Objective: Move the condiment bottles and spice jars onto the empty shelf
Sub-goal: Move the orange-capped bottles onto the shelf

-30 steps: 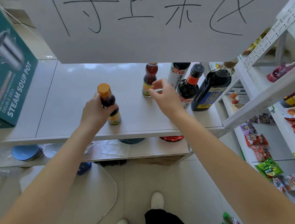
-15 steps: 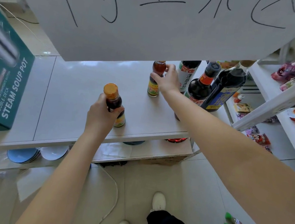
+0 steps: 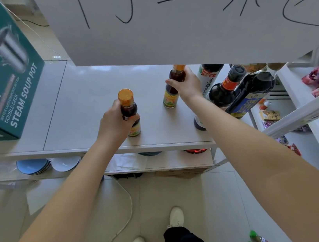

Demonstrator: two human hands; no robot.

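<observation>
Since a second ago, the right grip [image 3: 188, 84] had closed round the far small sauce bottle [image 3: 170, 99], mid-shelf. The left grip [image 3: 116, 124] was clamped on the orange-capped sauce bottle [image 3: 128, 106] by the shelf's [image 3: 89, 90] front edge, where it could tip off. The right arm might bump a soy sauce bottle [image 3: 226, 89] over. Both small bottles held dark sauce, with caps on.

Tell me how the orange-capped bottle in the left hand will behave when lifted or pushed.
The orange-capped bottle looks rigid, probably glass, so breakable if dropped. Tall on a narrow base, it would probably tip if pushed near the cap. Dark liquid fills it to the neck, so it may feel heavy for its size.
</observation>
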